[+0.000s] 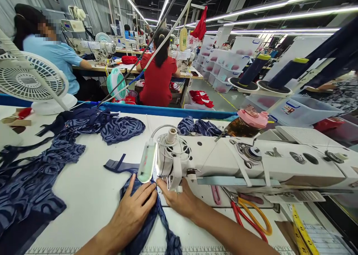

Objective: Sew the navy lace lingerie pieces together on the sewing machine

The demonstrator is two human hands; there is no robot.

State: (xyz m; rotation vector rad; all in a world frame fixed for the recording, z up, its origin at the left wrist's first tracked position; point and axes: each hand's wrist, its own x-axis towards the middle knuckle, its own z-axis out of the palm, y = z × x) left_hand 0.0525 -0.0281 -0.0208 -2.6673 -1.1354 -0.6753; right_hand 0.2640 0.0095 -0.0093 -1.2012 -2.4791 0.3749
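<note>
A navy patterned garment piece (145, 225) lies on the white sewing table, running under the head of a white sewing machine (218, 161). My left hand (135, 202) rests flat on this cloth just left of the needle area, its fingers spread. Close by on the right, my right hand (179, 199) has its fingers closed at the cloth's edge beside the presser foot; the machine head hides part of them. A sheer navy strap (120, 166) extends left from the piece. A twisted strip of the same cloth hangs toward the front edge. The needle itself is hidden.
Navy garment pieces (41, 180) are heaped at the left, with a patterned cup (123, 130) behind. Red-and-orange scissors (248, 214), a pink tool (216, 194) and a yellow tape measure (302, 232) lie right. A white fan (30, 76) stands back left. Two people sit at machines ahead.
</note>
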